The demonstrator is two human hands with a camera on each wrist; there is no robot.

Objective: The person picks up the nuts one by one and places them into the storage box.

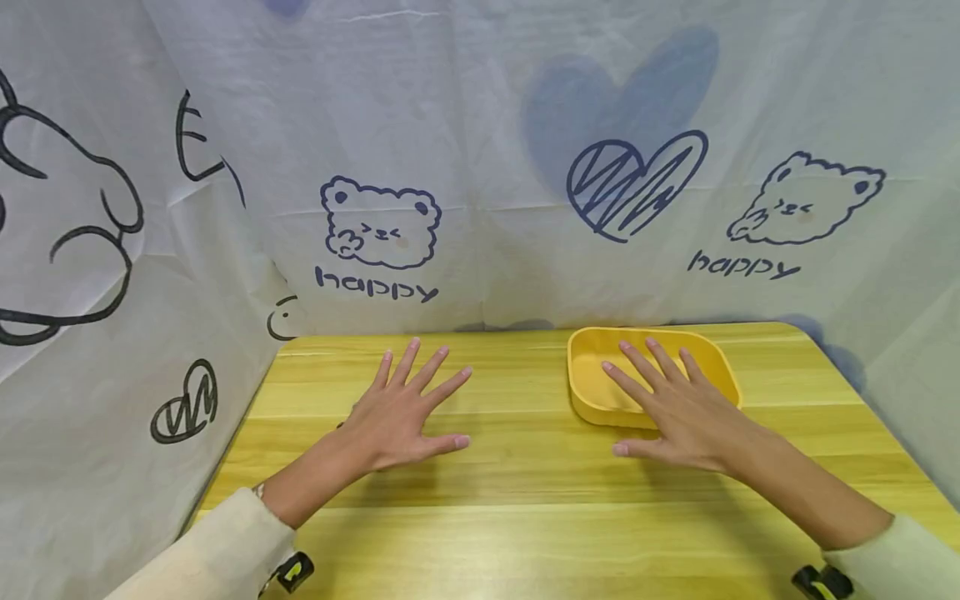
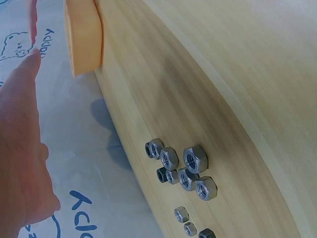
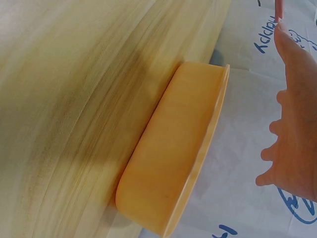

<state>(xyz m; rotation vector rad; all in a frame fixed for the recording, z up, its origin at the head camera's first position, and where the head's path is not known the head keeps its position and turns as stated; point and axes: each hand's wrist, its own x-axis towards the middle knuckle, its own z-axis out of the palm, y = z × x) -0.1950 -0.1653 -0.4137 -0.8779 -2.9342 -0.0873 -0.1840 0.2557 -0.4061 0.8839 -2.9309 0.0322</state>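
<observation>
My left hand [image 1: 397, 417] hovers over the left part of the table with its fingers spread and nothing in them. Beneath it, mostly hidden from the head view, several metal hex nuts [image 2: 195, 159] of different sizes lie grouped on the wood. Smaller nuts [image 2: 181, 214] sit apart from the larger ones, and a few look darker. On the right, my right hand [image 1: 686, 417] is held palm down above a shallow yellow-orange tray [image 1: 588, 362], its fingers also spread. The hand covers part of the tray's inside and front wall in the head view.
The light wood-grain table [image 1: 517, 475] has rounded far corners. A white cloth [image 1: 487, 125] with bear and heart drawings hangs behind it and along both sides. The tray stands close to the table's far edge.
</observation>
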